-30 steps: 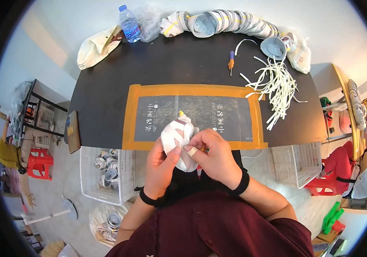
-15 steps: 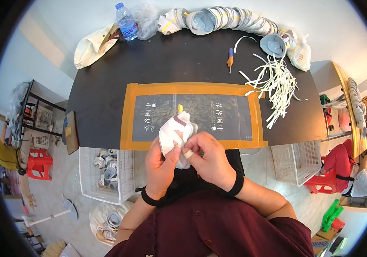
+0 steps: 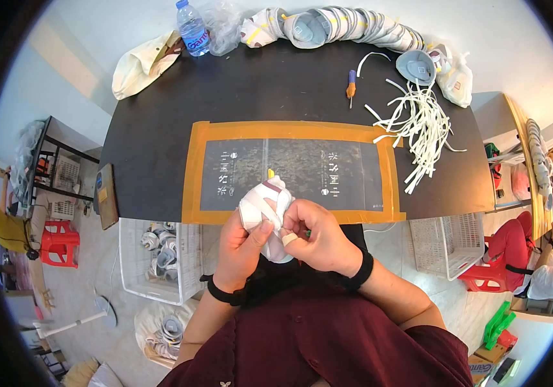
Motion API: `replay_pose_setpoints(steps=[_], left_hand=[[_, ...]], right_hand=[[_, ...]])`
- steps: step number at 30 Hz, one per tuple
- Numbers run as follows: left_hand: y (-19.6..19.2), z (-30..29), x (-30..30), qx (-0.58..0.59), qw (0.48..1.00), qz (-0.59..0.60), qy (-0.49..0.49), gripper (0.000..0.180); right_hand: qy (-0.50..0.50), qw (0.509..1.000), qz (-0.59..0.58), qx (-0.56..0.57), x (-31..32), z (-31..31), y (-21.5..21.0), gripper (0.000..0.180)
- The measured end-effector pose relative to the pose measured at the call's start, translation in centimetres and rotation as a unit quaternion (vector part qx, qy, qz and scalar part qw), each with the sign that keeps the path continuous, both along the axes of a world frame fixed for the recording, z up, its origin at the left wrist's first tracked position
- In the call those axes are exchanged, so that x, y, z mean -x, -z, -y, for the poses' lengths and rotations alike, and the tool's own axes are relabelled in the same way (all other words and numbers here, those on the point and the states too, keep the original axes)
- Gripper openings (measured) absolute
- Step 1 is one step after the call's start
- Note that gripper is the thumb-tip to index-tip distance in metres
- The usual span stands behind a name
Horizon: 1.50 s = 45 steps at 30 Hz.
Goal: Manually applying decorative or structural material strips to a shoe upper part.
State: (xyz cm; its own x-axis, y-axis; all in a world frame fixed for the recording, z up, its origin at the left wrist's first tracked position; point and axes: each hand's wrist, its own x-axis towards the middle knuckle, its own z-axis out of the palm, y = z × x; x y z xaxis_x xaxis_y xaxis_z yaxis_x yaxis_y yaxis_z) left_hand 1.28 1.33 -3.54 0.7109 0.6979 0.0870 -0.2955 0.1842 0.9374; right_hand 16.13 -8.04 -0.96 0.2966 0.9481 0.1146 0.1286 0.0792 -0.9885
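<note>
In front of my chest, just over the table's near edge, I hold a soft white fabric piece [image 3: 262, 205] with brown patches and a small yellow tab at its top. My left hand [image 3: 240, 242] is closed round its left side, the thumb pressed across the front. The fingers of my right hand [image 3: 318, 235] pinch its right edge; a pale wrap covers the thumb tip. The lower part of the piece hangs below my fingers, and its inner side is hidden. Beneath lies a dark printed sheet [image 3: 296, 168] framed with orange tape.
White strips [image 3: 421, 129] lie in a heap at the right, near an orange-and-purple screwdriver [image 3: 352, 87]. Nested grey-lined fabric pieces [image 3: 354, 27] line the back beside a water bottle [image 3: 192, 29]. White crates [image 3: 189, 258] flank the table. A person [image 3: 515, 242] sits far right.
Both hands stay on the fabric piece, which has turned and sunk slightly. My right hand has shifted a little to the right along its edge.
</note>
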Motion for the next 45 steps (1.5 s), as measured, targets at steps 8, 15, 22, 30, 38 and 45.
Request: replay_pose_setpoints(steps=[8,15,22,30,38,45], left_hand=[[-1.3,-0.3,0.2,-0.13,0.986,-0.102,0.02,0.034],[0.0,0.8,-0.6,0.051,0.998,-0.019,-0.016,0.036],[0.1,0.5,-0.3,0.145,0.987,0.054,0.041,0.042],[-0.1,0.2,-0.1,0.149,0.985,0.052,0.064,0.045],[-0.7,-0.8,1.0,0.172,0.981,0.064,0.062,0.045],[-1.1,-2.3,2.0,0.214,0.967,0.061,0.12,0.048]], right_hand=[[0.033,0.999,0.029,-0.003,0.4,0.1,0.7,0.015],[0.034,0.999,0.023,0.007,0.7,-0.1,0.0,0.017],[-0.004,0.999,0.036,-0.027,0.3,0.1,0.0,0.013],[-0.029,0.998,0.02,-0.043,0.3,0.0,-0.1,0.013],[0.051,0.996,-0.061,-0.044,-1.6,0.2,-0.7,0.006],[-0.065,0.994,0.091,-0.004,-2.8,0.6,-1.8,0.012]])
